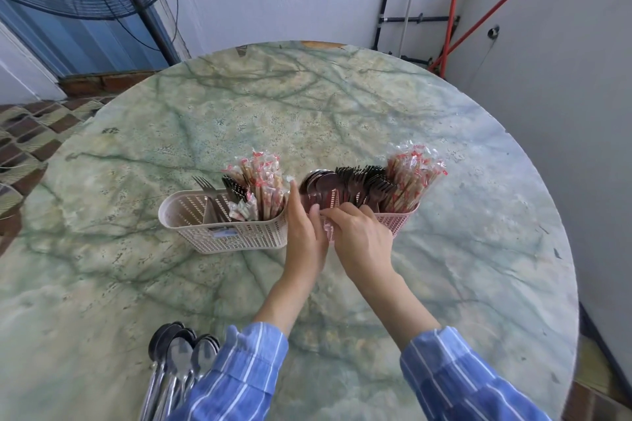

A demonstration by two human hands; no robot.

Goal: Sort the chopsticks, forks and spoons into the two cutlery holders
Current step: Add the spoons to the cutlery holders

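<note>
steadying the pink holder [396,220] on the bench [307,106] right now. pressing the left hand [305,236] flat against its left end, fingers straight and gripping nothing. hooking the right hand [360,236] over its near rim, fingers [345,210] curled down around the rim by the spoon section. can't tell if also pinching a handle in there, too hidden.

seeing it already packed: spoons [321,183] at its left end, forks [366,181] in the middle, wrapped chopsticks [415,178] at its right end, all sticking up well above the rim. noticing the cream holder [222,232] just left of it with a second chopstick bundle [260,181], and loose spoons [178,359] lying well off to its near left, at the bench edge.

worrying about a few things:
- tipping the pink holder away if pulling up on anything jammed in, looking top-heavy as is
- snagging fork tines or wrappers and dragging neighbours out with them
- bumping the cream holder with the left hand, being squeezed in that gap
- sweeping the loose spoons off the edge with the left sleeve [239,369], sitting right beside them
</note>
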